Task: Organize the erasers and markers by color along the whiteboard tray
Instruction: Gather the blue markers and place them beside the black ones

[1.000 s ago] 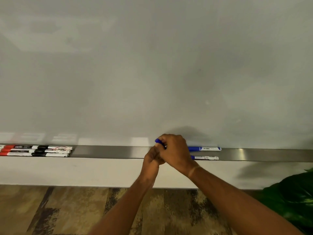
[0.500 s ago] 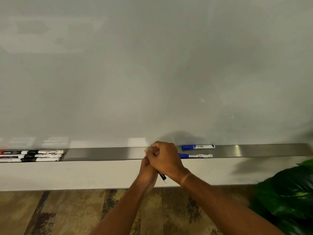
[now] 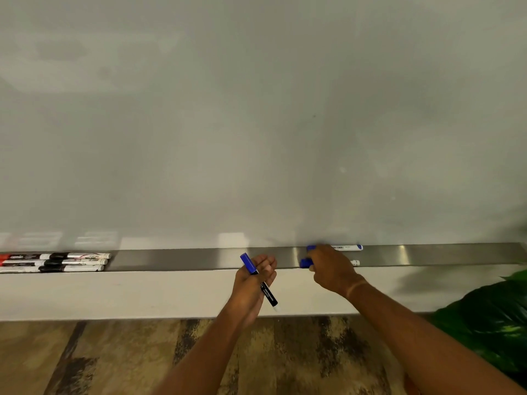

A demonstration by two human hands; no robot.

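Observation:
My left hand (image 3: pixel 251 283) is shut on a marker with a blue cap and a black barrel (image 3: pixel 268 293), held tilted in front of the steel whiteboard tray (image 3: pixel 185 259), cap end up. My right hand (image 3: pixel 332 269) lies on the tray over two blue markers. The rear blue marker (image 3: pixel 346 247) shows its white barrel to the right of the hand. Only the cap of the front blue marker (image 3: pixel 304 263) and its far tip show. My fingers curl over both; whether they grip one is hidden. Red and black markers (image 3: pixel 54 262) lie in three rows at the tray's left end.
The whiteboard (image 3: pixel 256 124) fills the upper view. A white ledge (image 3: pixel 142 295) runs below the tray. A green leafy plant (image 3: pixel 490 323) stands at the lower right. Patterned carpet (image 3: pixel 114 360) lies below.
My hands were together on one marker near the tray's middle. They have separated: the left keeps that marker, and the right has moved right onto the two blue markers.

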